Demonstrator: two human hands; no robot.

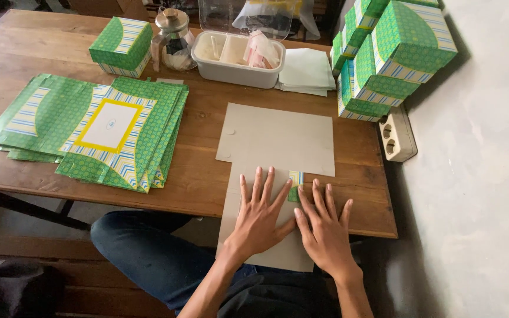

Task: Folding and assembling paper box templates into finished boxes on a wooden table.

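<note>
A flat grey-brown cardboard box blank lies printed side down on the wooden table, its near end hanging over the front edge. My left hand presses flat on its near panel, fingers spread. My right hand lies flat beside it, fingers spread, pressing a folded flap whose green and striped printed side shows between the two hands.
A stack of unfolded green patterned blanks lies at the left. One folded green box stands at the back left, several more are piled at the back right. A glass jar, white tray, pale papers and a power strip are nearby.
</note>
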